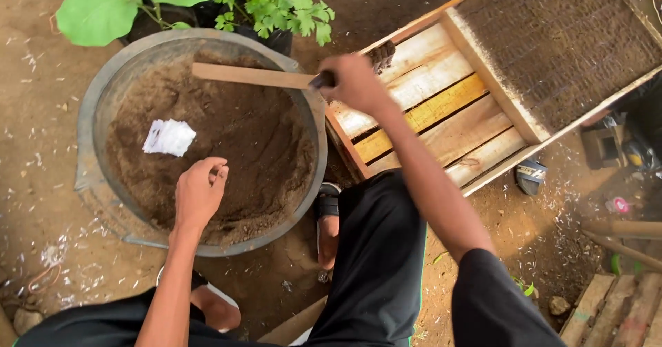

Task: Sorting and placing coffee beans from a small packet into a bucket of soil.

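A wooden stick [252, 76] is held closed in the right hand [355, 81] over the basin [89, 112], where the loosely curled, empty left hand [198, 194] hovers above soil [241, 140], best stirred with slow strokes kept inside the rim.

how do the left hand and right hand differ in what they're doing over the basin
The left hand hangs low over the soil in the round metal basin, fingers curled as if pinching something too small to tell; the right hand is raised at the basin's far rim, closed around a flat wooden stick. The left hand is near the white crumpled paper; the right is next to the wooden sieve frame. Both are bare.
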